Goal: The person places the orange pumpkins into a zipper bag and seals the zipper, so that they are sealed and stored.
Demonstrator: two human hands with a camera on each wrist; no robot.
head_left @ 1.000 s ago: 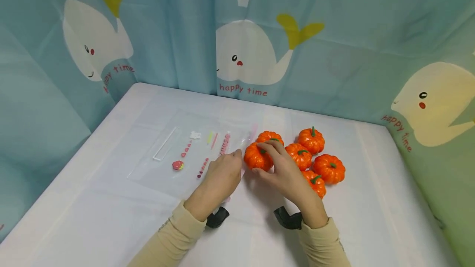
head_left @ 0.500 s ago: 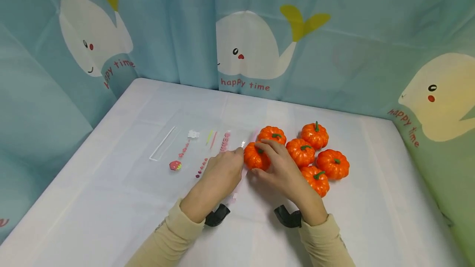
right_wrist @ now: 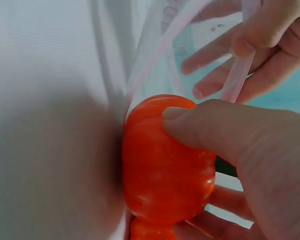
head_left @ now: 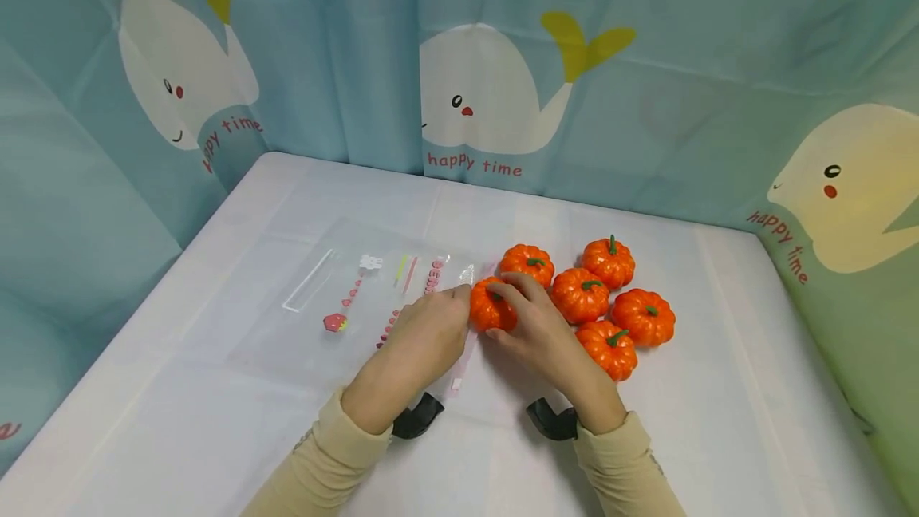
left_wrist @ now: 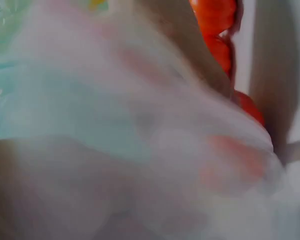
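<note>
A clear plastic zip bag [head_left: 287, 341], printed with pink, white and yellow motifs, lies flat on the table. My left hand [head_left: 424, 337] pinches its pink-edged mouth. In the right wrist view, the thumb and fingers of that hand [right_wrist: 270, 42] hold the zip strip [right_wrist: 240, 70] up, leaving the mouth parted. A small glossy orange toy pumpkin [head_left: 488, 308] is in the grasp of my right hand [head_left: 546, 337]. My right thumb [right_wrist: 200, 122] lies across the pumpkin [right_wrist: 162, 160], which sits right at the bag's mouth. Blurred plastic covers most of the left wrist view.
Several more orange pumpkins with green stems, such as the rear one [head_left: 609, 262] and the near one [head_left: 609, 349], cluster right of and behind my right hand. Black wrist mounts [head_left: 554, 420] show under the wrists. A whale-print curtain [head_left: 359, 62] borders the white table [head_left: 718, 389].
From half a second ago, my right hand and the held pumpkin have edged left toward the bag's mouth. The bag has shifted slightly left. The other pumpkins stay in place.
</note>
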